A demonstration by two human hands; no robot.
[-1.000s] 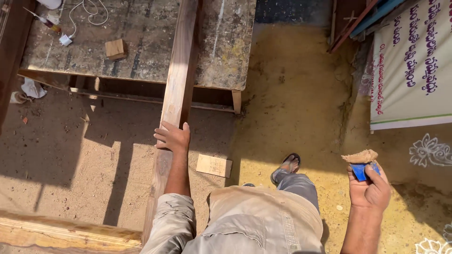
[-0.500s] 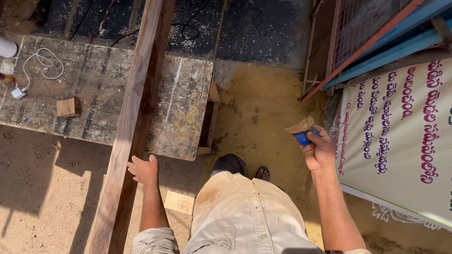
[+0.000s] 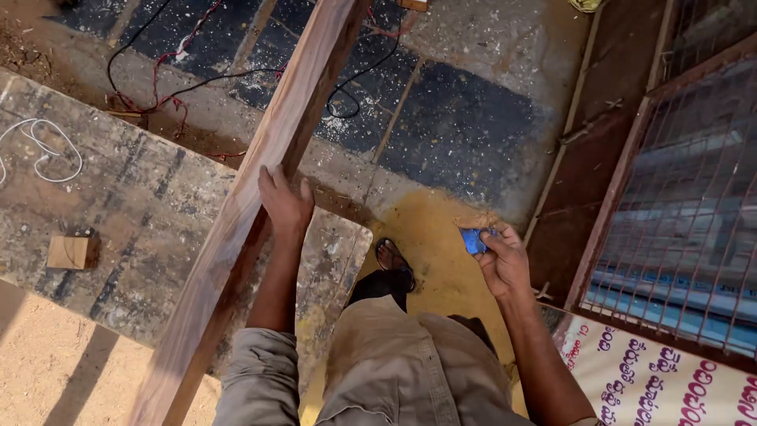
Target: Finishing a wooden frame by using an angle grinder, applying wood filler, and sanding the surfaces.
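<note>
Head view: left hand (image 3: 284, 201) now further up long reddish-brown wooden plank (image 3: 260, 205) than half second ago; fingers wrapped over plank's right edge, palm on top face. Work reads as shifting plank along stained grey workbench (image 3: 142, 213), where plank rests. Right hand (image 3: 501, 260) lower than before, closed round small blue block with tan sheet (image 3: 475, 239). Bench corner just below-right of left grip; sandy yellow floor (image 3: 438, 229) open between hands; rusty mesh frame (image 3: 670, 197) close right of right hand; cables (image 3: 197, 71) beyond.
</note>
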